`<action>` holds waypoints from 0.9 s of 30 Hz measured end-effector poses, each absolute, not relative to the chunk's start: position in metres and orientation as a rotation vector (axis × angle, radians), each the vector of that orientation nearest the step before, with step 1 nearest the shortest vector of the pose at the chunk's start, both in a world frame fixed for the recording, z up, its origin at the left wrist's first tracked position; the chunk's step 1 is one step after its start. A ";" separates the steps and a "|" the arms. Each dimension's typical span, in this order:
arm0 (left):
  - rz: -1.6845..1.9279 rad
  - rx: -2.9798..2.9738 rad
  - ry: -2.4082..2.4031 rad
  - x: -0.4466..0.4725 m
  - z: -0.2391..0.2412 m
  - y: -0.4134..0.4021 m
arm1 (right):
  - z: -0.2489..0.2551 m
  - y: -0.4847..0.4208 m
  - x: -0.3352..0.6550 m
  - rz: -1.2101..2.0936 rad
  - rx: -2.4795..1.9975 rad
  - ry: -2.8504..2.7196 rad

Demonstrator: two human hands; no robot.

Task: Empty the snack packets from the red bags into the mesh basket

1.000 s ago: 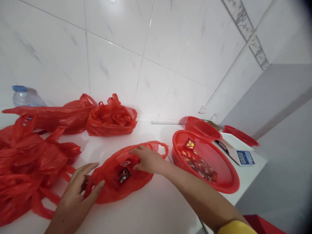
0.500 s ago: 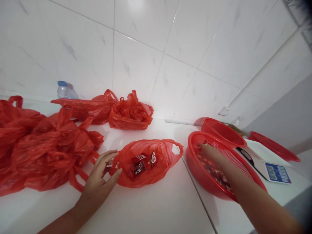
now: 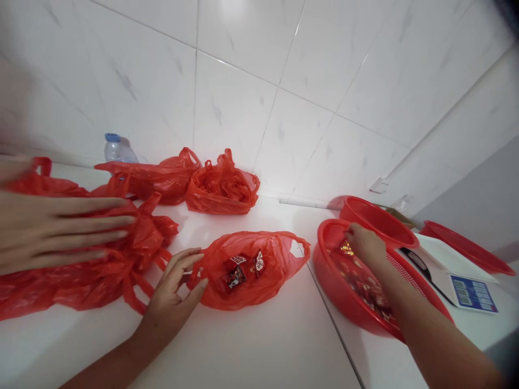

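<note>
A red plastic bag (image 3: pixel 279 243) lies with its mouth spread on the white table, a few dark-red wrapped candies (image 3: pixel 235 276) inside it. My left hand (image 3: pixel 174 292) is at the bag's left end, its fingers curled around the handle there and its thumb near the rim. Over a red plastic basket (image 3: pixel 344 302), my right hand (image 3: pixel 365 243) is closed with fingers pointing down on a gold-wrapped candy (image 3: pixel 346 248). Many red and gold wrapped candies (image 3: pixel 373 292) lie in the basket below it.
Another person's hand (image 3: pixel 60 232), blurred, reaches over a heap of red bags (image 3: pixel 154 227) at left. Filled red bags (image 3: pixel 223 189) and a bottle (image 3: pixel 117 148) stand by the wall. Further red baskets (image 3: pixel 373 219) and a white scale (image 3: pixel 470 289) are at right.
My right hand has lifted from among the candies in the basket, now with a gold-wrapped one. Another person's hand has come in from the left. My left hand stays at the bag.
</note>
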State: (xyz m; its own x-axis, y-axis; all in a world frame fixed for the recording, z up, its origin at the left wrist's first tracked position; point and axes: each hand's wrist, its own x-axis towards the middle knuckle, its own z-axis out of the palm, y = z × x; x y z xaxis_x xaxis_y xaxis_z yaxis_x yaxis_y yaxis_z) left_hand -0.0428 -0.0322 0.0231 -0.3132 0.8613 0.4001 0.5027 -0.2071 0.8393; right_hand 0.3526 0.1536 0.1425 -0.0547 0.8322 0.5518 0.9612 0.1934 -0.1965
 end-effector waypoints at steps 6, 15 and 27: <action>1.538 1.636 1.671 -0.043 0.021 -0.030 | 0.173 0.119 0.287 -0.306 -1.612 -1.866; 1.585 1.665 1.596 -0.038 0.019 -0.032 | 0.112 0.071 0.170 0.190 -1.176 -2.568; 1.465 1.364 1.805 -0.035 0.034 -0.048 | 0.076 0.063 0.224 -0.248 -1.140 -1.889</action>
State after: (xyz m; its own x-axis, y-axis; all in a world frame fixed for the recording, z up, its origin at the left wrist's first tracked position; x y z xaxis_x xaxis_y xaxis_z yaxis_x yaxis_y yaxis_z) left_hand -0.0350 -0.0476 0.0337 -0.4145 0.8794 0.2342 0.4102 -0.0492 0.9107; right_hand 0.2240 0.0630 0.0756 -0.1814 0.6119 0.7699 0.7900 0.5569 -0.2564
